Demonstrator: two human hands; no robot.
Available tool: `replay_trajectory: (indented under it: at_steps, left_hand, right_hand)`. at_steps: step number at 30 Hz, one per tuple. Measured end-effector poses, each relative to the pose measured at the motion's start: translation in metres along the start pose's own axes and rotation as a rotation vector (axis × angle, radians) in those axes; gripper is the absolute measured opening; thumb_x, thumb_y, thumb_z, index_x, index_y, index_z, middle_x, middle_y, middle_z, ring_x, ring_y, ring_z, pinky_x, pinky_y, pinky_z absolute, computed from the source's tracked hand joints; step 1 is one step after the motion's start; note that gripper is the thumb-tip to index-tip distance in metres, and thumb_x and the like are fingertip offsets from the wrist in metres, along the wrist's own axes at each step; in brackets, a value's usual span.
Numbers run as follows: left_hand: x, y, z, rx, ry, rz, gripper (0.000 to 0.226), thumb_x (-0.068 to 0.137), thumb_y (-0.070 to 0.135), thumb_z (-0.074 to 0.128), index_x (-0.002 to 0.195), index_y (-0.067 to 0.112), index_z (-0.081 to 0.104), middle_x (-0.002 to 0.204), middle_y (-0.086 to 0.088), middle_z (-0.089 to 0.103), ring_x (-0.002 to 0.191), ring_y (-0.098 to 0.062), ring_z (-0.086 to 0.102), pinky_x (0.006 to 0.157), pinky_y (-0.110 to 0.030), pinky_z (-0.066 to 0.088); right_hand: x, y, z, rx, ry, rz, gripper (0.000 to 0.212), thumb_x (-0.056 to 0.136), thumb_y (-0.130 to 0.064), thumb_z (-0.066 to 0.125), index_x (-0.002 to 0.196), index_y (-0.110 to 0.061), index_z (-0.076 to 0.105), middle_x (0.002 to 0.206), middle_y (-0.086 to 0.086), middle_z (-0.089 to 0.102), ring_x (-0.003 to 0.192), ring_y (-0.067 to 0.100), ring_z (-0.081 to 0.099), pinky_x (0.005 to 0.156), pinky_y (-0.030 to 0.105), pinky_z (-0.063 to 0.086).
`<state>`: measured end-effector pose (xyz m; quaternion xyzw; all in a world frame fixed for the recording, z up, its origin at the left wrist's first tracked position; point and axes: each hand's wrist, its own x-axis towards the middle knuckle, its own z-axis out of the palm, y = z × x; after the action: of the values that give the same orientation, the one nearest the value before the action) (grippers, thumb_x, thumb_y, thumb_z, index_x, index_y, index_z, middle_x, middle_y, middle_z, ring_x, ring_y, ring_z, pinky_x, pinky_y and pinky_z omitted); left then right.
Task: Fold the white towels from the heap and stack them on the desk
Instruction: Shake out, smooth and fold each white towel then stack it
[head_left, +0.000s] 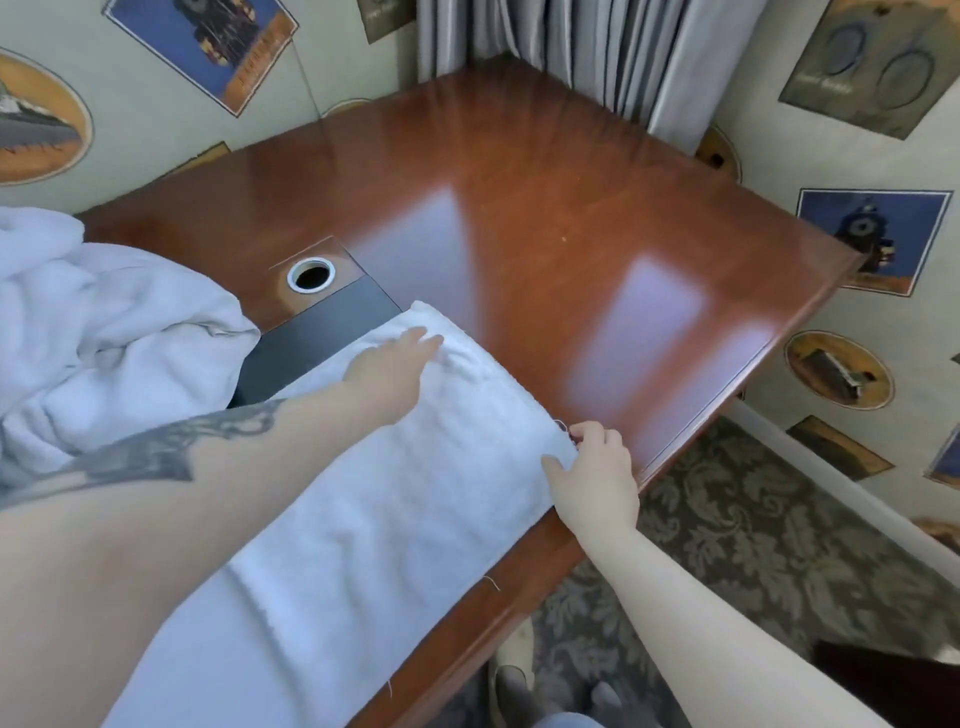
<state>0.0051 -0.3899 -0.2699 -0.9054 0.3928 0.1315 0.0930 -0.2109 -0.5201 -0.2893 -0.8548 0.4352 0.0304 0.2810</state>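
L grip (397, 361) flat, R grip (595, 467) pinching.

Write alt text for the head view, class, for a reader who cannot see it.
A person spreads a long white towel on a glossy wooden desk, the left hand flat on its far end and the right hand pinching its corner at the desk's edge. A heap of white towels lies to the left, beside a round cable hole.

Both forearms are bare, with no sleeves, watches or rings showing. The left forearm (171, 519) carries a dark grey tattoo (171, 447) with scrolling, curled edges, toward 9 o'clock in the view. The right forearm (701, 623) is unmarked. At 6 o'clock, 2 grey shoes (511, 686) show.
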Motion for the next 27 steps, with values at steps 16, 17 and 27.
replay_trajectory:
  at_steps: [16,17,27]
  left_hand:
    - [0.083,-0.017,-0.034,0.216,-0.057,0.115,0.025,0.095,0.005,0.05,0.115,0.02,0.047,0.115,-0.005,0.041,0.099,-0.027,0.052,0.063,-0.035,0.038]
    - [0.081,-0.019,-0.037,0.206,-0.019,0.136,0.019,0.096,0.007,0.05,0.111,0.019,0.049,0.114,-0.006,0.04,0.099,-0.027,0.051,0.062,-0.035,0.036]
    - [-0.032,-0.113,-0.054,-0.123,0.186,0.186,0.029,0.095,0.01,0.038,0.07,0.025,0.038,0.073,0.002,0.04,0.075,-0.021,0.035,0.065,-0.032,0.032]
  right_hand:
    - [0.004,0.002,-0.019,0.274,-0.087,0.0,0.019,0.078,-0.019,0.06,0.08,-0.031,0.045,0.071,-0.01,0.055,0.052,0.009,0.044,0.046,0.025,0.032]
    - [0.001,0.001,-0.021,0.309,-0.064,-0.022,0.022,0.078,-0.019,0.062,0.082,-0.033,0.046,0.072,-0.011,0.056,0.052,0.01,0.045,0.046,0.025,0.034]
    - [-0.095,-0.051,-0.009,0.535,0.015,-0.358,0.041,0.074,-0.021,0.078,0.099,-0.045,0.055,0.08,-0.018,0.063,0.063,0.009,0.052,0.057,0.02,0.042]
